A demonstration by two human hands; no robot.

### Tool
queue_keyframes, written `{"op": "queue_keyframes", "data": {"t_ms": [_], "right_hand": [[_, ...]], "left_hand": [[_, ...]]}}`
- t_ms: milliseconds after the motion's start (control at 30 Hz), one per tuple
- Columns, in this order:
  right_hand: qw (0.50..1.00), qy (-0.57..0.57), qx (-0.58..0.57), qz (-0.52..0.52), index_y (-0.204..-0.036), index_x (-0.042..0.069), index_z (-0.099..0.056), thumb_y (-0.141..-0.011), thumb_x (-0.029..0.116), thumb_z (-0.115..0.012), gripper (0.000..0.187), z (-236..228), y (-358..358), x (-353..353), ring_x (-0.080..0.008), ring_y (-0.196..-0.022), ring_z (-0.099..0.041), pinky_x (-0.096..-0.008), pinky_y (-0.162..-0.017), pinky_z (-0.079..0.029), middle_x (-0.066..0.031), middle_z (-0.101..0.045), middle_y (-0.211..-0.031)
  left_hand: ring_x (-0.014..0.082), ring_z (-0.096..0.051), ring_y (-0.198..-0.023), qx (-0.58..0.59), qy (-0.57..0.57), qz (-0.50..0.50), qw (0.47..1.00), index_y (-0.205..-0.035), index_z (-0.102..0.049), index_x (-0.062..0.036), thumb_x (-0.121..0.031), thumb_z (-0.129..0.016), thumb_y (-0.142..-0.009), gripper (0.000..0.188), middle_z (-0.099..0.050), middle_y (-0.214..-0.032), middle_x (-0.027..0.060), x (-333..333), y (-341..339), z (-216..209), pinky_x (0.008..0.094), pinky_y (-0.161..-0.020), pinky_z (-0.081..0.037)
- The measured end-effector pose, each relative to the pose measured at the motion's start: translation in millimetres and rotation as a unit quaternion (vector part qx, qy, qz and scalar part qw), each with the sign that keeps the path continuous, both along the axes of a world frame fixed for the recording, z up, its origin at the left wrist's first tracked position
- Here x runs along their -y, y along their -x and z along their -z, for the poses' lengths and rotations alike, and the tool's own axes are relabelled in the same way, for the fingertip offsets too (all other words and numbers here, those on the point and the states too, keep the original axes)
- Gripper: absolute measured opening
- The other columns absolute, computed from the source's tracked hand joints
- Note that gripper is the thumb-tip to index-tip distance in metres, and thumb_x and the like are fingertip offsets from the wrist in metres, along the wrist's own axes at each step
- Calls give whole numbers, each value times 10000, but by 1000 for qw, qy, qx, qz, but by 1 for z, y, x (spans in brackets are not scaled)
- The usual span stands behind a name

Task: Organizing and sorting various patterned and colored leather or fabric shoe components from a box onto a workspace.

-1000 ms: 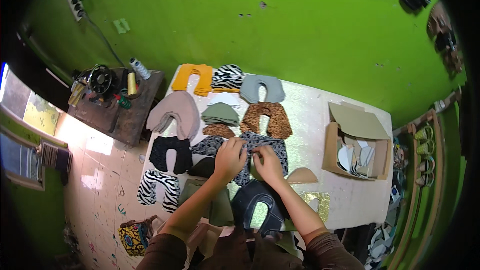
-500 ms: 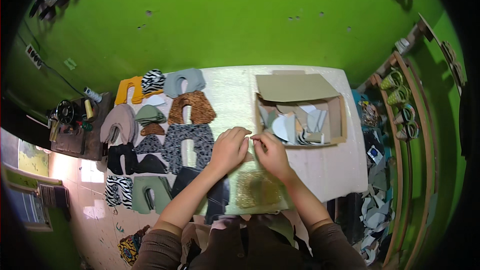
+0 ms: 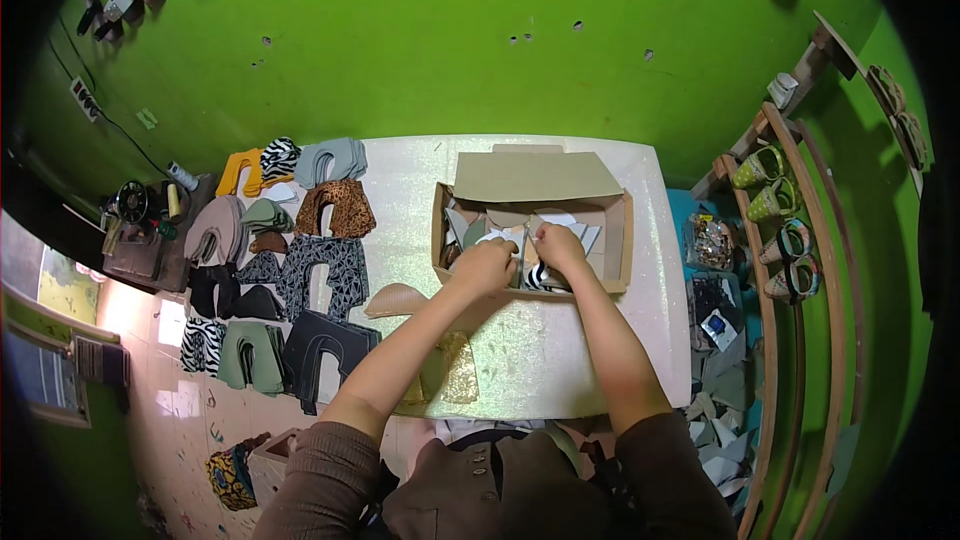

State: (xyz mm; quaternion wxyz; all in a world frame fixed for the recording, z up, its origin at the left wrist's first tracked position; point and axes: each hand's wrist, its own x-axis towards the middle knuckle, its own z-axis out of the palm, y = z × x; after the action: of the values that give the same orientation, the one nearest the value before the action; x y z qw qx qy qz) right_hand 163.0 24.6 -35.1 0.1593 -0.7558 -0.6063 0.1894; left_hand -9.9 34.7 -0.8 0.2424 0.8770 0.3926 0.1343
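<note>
Beside the table's left end, a dark stand (image 3: 140, 255) is topped by a black handwheel (image 3: 131, 202) and spools of thread (image 3: 174, 202). On the left half of the white table (image 3: 410, 190), stacks of cut pieces (image 3: 325, 248), many arch-shaped, are laid out in rows: orange, mauve, black, green, zebra-striped, grey, leopard-spotted and dark blue. Nearer the middle, a brown half-round piece (image 3: 397, 300) and a gold glittery sheet (image 3: 461, 370) are laid. Right of these, a cardboard box (image 3: 619, 240) is set with its flap (image 3: 535, 176) turned back; by cut scraps (image 3: 505, 237), mostly white and grey, it is loosely filled, with a zebra-striped scrap (image 3: 541, 278) near the front wall. Into it the left hand (image 3: 486, 265) is lowered, fingers bent; just beside, the right hand (image 3: 560, 248) is curled. Whether anything is pinched cannot be told. Some scraps and part of the front wall are hidden by the hands and forearms. Past the table's right end, more scraps (image 3: 722, 432) are heaped, and patterned sandals (image 3: 772, 202) are hung on a wooden rack (image 3: 838, 320).
</note>
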Motion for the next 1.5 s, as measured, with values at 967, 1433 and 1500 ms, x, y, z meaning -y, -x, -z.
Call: {"op": "queue_keyframes", "data": {"t_ms": [967, 1433, 1500], "right_hand": [[986, 113, -116, 31, -990, 10, -550, -638, 140, -645, 388, 35, -6, -17, -301, -796, -607, -358, -724, -473, -174, -626, -882], [964, -166, -142, -150, -897, 110, -677, -741, 62, -600, 180, -49, -26, 10, -242, -892, -512, -318, -757, -446, -80, -535, -894], [954, -193, -67, -221, -942, 121, -665, -724, 56, -599, 237, -43, -24, 10, -263, -901, -505, -348, -791, -441, -76, -522, -894]], "left_hand": [[252, -413, -1064, -218, -112, 1, 970, -922, -665, -187, -254, -524, -793, 203, -484, -1093, 89, -19, -5, 45, 374, -896, -315], [164, -584, -894, 359, 638, -124, 670, -1144, -473, 2, -414, -467, -886, 490, -570, -1004, 98, -30, -17, -11, 272, -806, -491], [154, -599, -859, 401, 617, -170, 656, -1117, -473, 14, -213, -487, -900, 314, -566, -995, 117, -28, -19, -9, 233, -752, -514]]}}
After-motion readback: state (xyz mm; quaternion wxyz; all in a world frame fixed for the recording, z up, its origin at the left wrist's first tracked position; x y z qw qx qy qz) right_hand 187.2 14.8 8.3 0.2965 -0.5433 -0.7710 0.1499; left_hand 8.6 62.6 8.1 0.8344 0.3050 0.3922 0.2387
